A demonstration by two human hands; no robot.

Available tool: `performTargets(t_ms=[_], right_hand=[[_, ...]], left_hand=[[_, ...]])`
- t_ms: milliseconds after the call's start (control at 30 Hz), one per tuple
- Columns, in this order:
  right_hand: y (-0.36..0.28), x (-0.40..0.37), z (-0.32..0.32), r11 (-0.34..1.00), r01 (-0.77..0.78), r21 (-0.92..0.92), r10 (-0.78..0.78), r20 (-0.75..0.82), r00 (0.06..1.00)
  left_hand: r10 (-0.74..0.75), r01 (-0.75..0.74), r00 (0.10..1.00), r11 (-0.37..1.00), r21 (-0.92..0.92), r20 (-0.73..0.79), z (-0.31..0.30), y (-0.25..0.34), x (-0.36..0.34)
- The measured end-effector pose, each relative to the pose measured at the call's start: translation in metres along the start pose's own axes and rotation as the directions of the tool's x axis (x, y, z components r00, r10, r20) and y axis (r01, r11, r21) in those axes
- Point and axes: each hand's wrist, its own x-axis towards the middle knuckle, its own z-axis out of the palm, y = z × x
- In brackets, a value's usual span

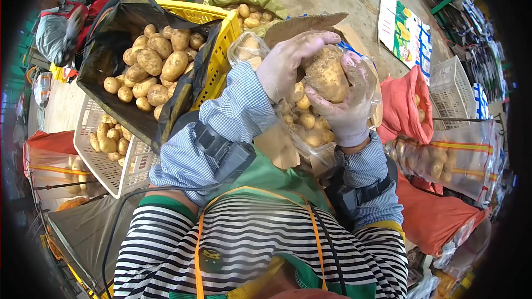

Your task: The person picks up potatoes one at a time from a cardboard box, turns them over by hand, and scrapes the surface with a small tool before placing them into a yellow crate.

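– Over the mouth of the bag, at chest height: what do you hold, item one?
– Item one: one large tan potato (327,75), oblong, dusty skin. Your left hand (285,63), in a pale glove, lies curled over its top and near side. Your right hand (346,113), gloved likewise, cups it from below, fingers closed up around the far side. Both hands are pressed on the same potato, neither spread.
– Item two?
– Clear plastic bag (310,138), part full of small yellow potatoes, directly beneath the held one and close above your green apron (266,177). Its film rises around your right hand; whether those fingers also pinch the rim cannot be told from here.
– Stock to your left?
– Yellow plastic crate (224,25) lined with black sheeting, tilted towards you, holding loose potatoes (158,61). Below it, a white slotted basket (108,169) with a few more.
– To your right?
– Red mesh sack (402,105); clear sack with yellow stripes (457,158), filled.
– Step in hand?
– By the look of it, one potato is poised above the bag, not yet among the others.
– What does the next move call for?
– An open bag mouth and a low release. The film looks thin and the potato heavy, so ease it onto the pile rather than drop it, and lift your left hand clear first.
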Motion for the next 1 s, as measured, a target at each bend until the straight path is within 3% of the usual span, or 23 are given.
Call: performTargets(t_ms=[33,67,100,167,200,233,267,300,367,400,433,467,500,567,700,767,800,867,900,933,967,1000], right_hand=[[-0.001,0.000,-0.001,1.000,-0.003,-0.002,0.003,0.002,1.000],[-0.001,0.001,-0.001,1.000,-0.007,-0.003,0.007,0.005,1.000],[-0.003,0.003,-0.002,1.000,-0.008,-0.002,0.008,0.006,1.000],[-0.007,0.007,-0.002,0.994,-0.076,0.080,0.079,-0.038,0.996],[-0.008,0.007,-0.003,0.994,-0.076,0.080,0.079,-0.038,0.996],[-0.009,0.007,-0.004,0.997,-0.058,0.042,0.060,-0.042,0.997],[-0.009,0.007,-0.004,0.999,-0.039,0.005,0.039,-0.045,0.998],[-0.009,0.007,-0.004,0.999,-0.037,0.007,0.038,-0.045,0.998],[-0.007,0.004,-0.003,0.997,-0.065,0.037,0.066,-0.044,0.997],[-0.007,0.004,-0.002,0.997,-0.065,0.036,0.067,-0.044,0.997],[-0.006,0.004,-0.002,0.999,-0.047,0.028,0.048,-0.049,0.998],[-0.005,0.004,-0.002,0.999,-0.029,0.020,0.030,-0.052,0.998],[-0.003,0.005,-0.002,0.999,-0.030,0.019,0.030,-0.051,0.998],[0.002,0.005,-0.003,1.000,-0.012,0.004,0.012,-0.018,1.000],[0.002,0.005,-0.004,1.000,-0.013,-0.015,0.013,0.002,1.000],[0.000,0.003,-0.003,0.999,-0.037,-0.031,0.037,0.013,0.999],[0.000,0.004,-0.003,0.999,-0.036,-0.030,0.037,0.015,0.999],[0.001,0.008,-0.002,0.985,-0.124,0.124,0.128,-0.028,0.991],[0.002,0.008,-0.001,0.985,-0.124,0.123,0.128,-0.028,0.991],[0.003,0.007,-0.002,0.759,-0.453,0.468,0.456,0.115,0.883],[0.004,0.006,-0.002,0.321,-0.667,0.673,0.649,0.357,0.672],[0.006,0.008,-0.005,0.321,-0.669,0.670,0.652,0.356,0.670]], left_hand=[[0.150,-0.176,0.983,0.935,0.308,0.105,0.000,0.005,-0.003],[0.253,-0.352,0.935,0.749,0.561,0.249,0.000,0.009,-0.005],[0.252,-0.350,0.936,0.750,0.561,0.247,0.003,0.012,-0.005],[-0.045,0.042,0.999,0.979,0.199,0.012,0.009,0.017,-0.004],[-0.045,0.042,0.999,0.979,0.199,0.012,0.004,0.015,-0.001],[0.160,-0.207,0.978,0.836,0.508,0.134,-0.003,0.017,0.004],[0.303,-0.431,0.901,0.547,0.717,0.311,-0.008,0.017,0.007],[0.304,-0.431,0.901,0.546,0.719,0.309,-0.011,0.015,0.006],[0.340,-0.444,0.877,0.308,0.842,0.338,-0.004,0.022,0.001],[0.340,-0.444,0.877,0.308,0.841,0.339,-0.009,0.015,0.003],[0.316,-0.398,0.916,0.649,0.648,0.246,-0.012,0.009,0.005],[0.254,-0.299,0.952,0.888,0.349,0.171,-0.014,0.003,0.007],[0.253,-0.298,0.952,0.889,0.347,0.171,-0.020,-0.001,0.005],[0.003,-0.045,0.994,0.914,0.404,0.105,-0.008,0.023,-0.004],[-0.089,0.097,0.995,0.851,0.517,-0.040,-0.002,0.031,-0.010],[0.081,-0.105,0.994,0.805,0.583,0.068,-0.005,0.028,-0.012],[0.081,-0.104,0.995,0.806,0.583,0.065,-0.010,0.025,-0.010],[0.164,-0.329,0.943,0.581,0.744,0.289,-0.020,0.024,-0.004],[0.165,-0.330,0.943,0.582,0.744,0.289,-0.019,0.019,-0.004],[0.049,-0.080,0.996,0.858,0.508,0.074,-0.012,0.015,-0.004],[-0.144,0.156,0.986,0.976,0.153,-0.085,-0.007,0.013,-0.004],[-0.147,0.158,0.986,0.976,0.151,-0.082,-0.017,0.002,0.000]])
